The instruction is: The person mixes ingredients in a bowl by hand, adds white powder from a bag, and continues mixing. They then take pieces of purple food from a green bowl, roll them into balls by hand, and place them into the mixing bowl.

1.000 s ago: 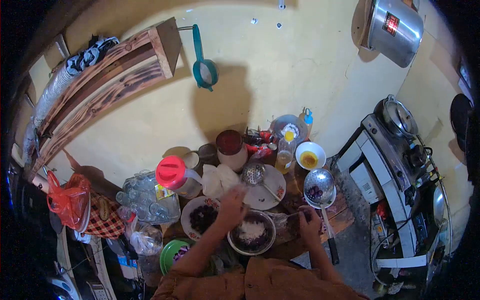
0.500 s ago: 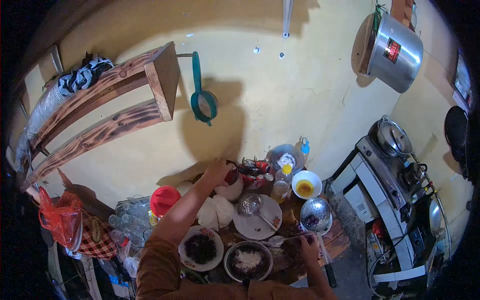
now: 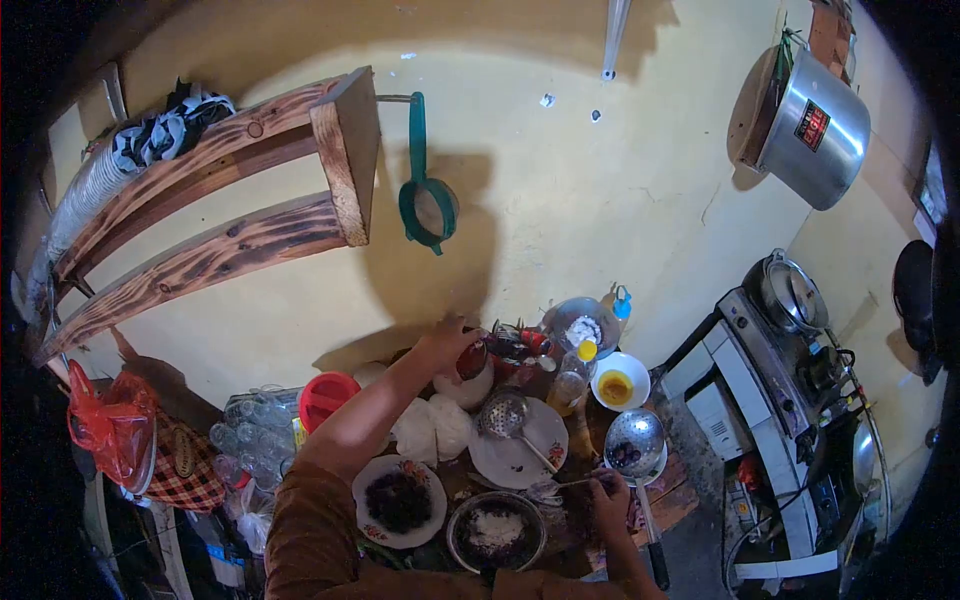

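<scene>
My left hand (image 3: pixel 448 347) reaches over the table to a white jar (image 3: pixel 468 388). Its fingers are closed on a dark red lid (image 3: pixel 471 359) at the jar's top; whether the lid is still seated is hard to make out. In my right hand (image 3: pixel 607 494) is the handle of a metal spoon (image 3: pixel 545 490), its bowl pointing left. Left of that spoon stands a metal bowl (image 3: pixel 497 532) with white powder over a dark mass. Beside it, a floral plate (image 3: pixel 435 490) holds dark, crumbly food. A perforated skimmer (image 3: pixel 503 412) rests on a white plate (image 3: pixel 483 465).
A second skimmer (image 3: pixel 634 440) with dark round pieces lies over a bowl at right. Behind are a bowl of yellow liquid (image 3: pixel 616 381), a yellow-capped bottle (image 3: pixel 572 375) and a bowl of white powder (image 3: pixel 584 322). A stove (image 3: pixel 765 350) stands right; a wooden shelf (image 3: pixel 345 165) juts out upper left.
The camera view has shifted slightly. My left hand stays at the jar, with the red lid looking more tilted. My right hand still holds the spoon, close to where it was.
</scene>
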Available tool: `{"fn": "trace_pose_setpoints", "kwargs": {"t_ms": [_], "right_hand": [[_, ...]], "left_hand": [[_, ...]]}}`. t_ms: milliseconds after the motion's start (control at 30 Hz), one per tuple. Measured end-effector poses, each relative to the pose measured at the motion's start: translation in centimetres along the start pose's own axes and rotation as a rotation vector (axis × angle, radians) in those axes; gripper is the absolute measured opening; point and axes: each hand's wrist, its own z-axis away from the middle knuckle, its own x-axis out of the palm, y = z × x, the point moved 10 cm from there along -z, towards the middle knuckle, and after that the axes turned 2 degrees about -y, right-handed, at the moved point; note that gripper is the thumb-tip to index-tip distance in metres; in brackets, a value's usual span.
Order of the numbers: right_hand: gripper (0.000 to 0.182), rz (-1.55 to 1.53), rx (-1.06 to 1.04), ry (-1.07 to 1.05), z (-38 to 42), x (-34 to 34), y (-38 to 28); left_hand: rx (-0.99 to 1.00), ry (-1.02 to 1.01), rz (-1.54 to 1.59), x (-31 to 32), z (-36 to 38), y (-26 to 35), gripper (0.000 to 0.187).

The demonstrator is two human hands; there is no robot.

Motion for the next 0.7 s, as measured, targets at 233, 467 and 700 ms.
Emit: {"fn": "trace_pose_setpoints", "kwargs": {"t_ms": [233, 467, 700], "right_hand": [[0.01, 0.057, 0.052, 0.049, 1.0, -1.4, 0.3], [0.01, 0.138, -0.083, 0.025, 1.0, -2.1, 0.9], [0.009, -0.002, 0.012, 0.059, 1.5, -2.3, 1.3]], "left_hand": [[-0.239, 0.016, 0.034, -1.4, 1.3, 0.2, 0.094], [-0.162, 0.06, -0.229, -3.0, 1.6, 2.0, 0.091], [-0.342, 0.144, 0.023, -2.3, 1.0, -0.5, 0.08]]}}
